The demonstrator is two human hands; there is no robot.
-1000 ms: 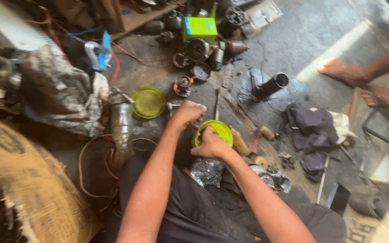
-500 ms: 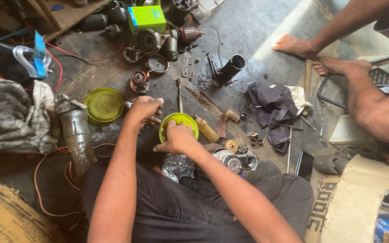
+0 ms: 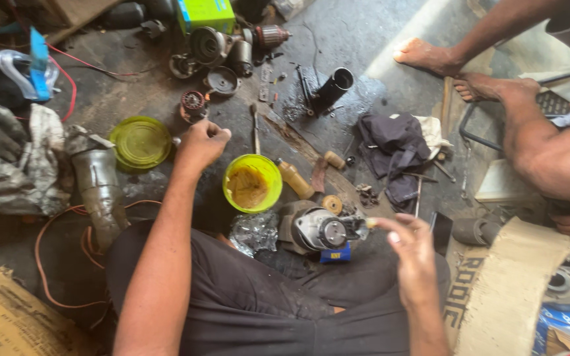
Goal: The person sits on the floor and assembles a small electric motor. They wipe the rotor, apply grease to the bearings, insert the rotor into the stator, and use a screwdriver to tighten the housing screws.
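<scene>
While the person sits cross-legged on the grimy workshop floor [image 3: 357,53], the left hand [image 3: 200,142] is closed in a loose fist just above and to the left of an open yellow-green tub [image 3: 253,182] holding brownish grease; whether anything small sits inside that fist cannot be told. The right hand [image 3: 411,247] hovers over the lap with thumb and fingertips pinched together, a pale dab or small bit at the fingertip, too small to identify. Between the two hands, just in front of the knees, lies a grey motor assembly [image 3: 318,229] on its side, its round end cap facing up, touching neither hand. The tub's lid [image 3: 140,142] lies apart to the left, beside a dented metal housing [image 3: 99,188]. A wound armature [image 3: 194,104], a black tube [image 3: 332,87] and a dark rag [image 3: 394,148] are scattered farther out, and another person's bare feet [image 3: 430,56] rest at the upper right. Judging from the open tub and the pinched fingers, the step in hand looks like greasing the motor. A next move would call for bringing the right fingertips down to the end cap and steadying the body with the left hand.
</scene>
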